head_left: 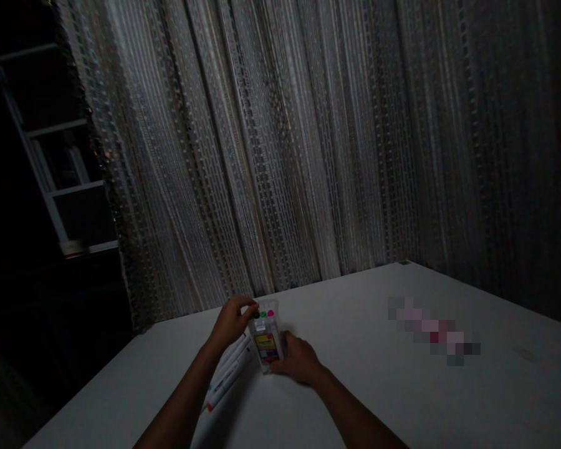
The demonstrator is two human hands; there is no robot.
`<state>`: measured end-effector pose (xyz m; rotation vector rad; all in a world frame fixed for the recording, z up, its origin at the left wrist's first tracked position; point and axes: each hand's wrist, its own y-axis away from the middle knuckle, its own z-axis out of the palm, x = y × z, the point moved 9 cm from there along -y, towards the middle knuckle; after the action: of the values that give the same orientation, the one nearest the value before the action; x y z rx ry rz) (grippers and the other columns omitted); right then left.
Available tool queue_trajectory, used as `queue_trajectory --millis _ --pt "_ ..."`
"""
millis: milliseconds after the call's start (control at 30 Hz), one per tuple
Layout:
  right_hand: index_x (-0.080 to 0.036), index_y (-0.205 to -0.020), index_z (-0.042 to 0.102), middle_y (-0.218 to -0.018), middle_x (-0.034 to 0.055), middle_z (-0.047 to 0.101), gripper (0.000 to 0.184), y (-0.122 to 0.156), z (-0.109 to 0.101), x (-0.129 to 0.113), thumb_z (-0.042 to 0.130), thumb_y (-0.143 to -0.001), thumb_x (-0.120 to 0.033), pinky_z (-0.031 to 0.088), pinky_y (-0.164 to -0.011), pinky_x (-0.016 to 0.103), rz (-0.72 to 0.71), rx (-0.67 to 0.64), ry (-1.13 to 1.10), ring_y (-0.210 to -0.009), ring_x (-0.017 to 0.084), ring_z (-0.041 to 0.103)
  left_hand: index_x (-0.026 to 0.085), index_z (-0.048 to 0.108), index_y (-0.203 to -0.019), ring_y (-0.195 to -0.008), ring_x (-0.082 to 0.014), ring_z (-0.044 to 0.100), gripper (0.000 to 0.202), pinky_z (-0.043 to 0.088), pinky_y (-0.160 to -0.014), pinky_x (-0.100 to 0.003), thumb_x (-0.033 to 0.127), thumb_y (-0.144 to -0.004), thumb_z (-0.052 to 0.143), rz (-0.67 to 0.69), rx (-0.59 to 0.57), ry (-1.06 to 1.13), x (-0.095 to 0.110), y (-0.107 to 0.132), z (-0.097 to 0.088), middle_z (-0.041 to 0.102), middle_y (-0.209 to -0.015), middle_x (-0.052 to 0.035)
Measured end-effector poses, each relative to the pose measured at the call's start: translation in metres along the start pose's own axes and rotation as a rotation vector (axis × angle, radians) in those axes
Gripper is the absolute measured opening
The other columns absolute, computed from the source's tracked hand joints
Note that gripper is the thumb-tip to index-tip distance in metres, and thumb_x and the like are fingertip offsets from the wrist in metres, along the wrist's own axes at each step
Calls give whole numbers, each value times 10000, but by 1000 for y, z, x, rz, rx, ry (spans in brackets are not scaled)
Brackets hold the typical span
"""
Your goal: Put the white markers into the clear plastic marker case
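A small clear marker case (265, 340) stands upright on the white table (378, 386), with a yellow and red label on its front and coloured marker caps showing at its top. My right hand (299, 360) is wrapped round the case's lower right side. At the top left of the case, the fingers of my left hand (231, 321) pinch a dark-capped marker (253, 310). Several loose white markers (229, 371) lie flat on the table under my left wrist.
A blurred pink and dark object (432, 330) lies on the table to the right. Striped curtains (285, 143) hang close behind the table. A white shelf frame (51, 156) stands in the dark at far left.
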<state>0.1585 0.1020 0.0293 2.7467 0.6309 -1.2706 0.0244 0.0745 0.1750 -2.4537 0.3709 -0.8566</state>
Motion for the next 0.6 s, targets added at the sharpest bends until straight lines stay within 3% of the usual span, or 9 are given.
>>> queue_trajectory --millis 100,233,333,600 --pt "-222 -1074 589 -1030 60 706 653 0 0 -1 796 -509 -474 419 -647 275 -8 3 0 -929 267 657 159 703 -767 -776 -228 639 360 472 -734 -322 433 -828 478 31 -59 -14 8 2 2 717 -782 -80" --pt "-212 -1059 595 -1008 68 710 641 1 -1 -1 786 -517 -493 413 -634 281 -6 10 21 -912 275 660 183 696 -909 -849 -209 633 385 460 -767 -292 445 -895 414 109 -275 -20 26 8 19 719 -927 -65" --pt "-212 -1066 592 -1014 71 710 641 2 -2 -1 789 -520 -483 414 -638 282 -2 10 25 -915 277 659 187 667 -906 -833 -193 618 406 442 -738 -270 470 -917 376 145 -397 -108 34 11 31 696 -923 -58" --pt "-221 -1050 596 -1007 61 708 643 1 0 -3 794 -509 -506 406 -624 273 -19 -20 26 -906 271 660 175 584 -704 -654 -167 549 474 379 -599 -252 517 -915 332 122 -316 -261 26 5 36 619 -698 -32"
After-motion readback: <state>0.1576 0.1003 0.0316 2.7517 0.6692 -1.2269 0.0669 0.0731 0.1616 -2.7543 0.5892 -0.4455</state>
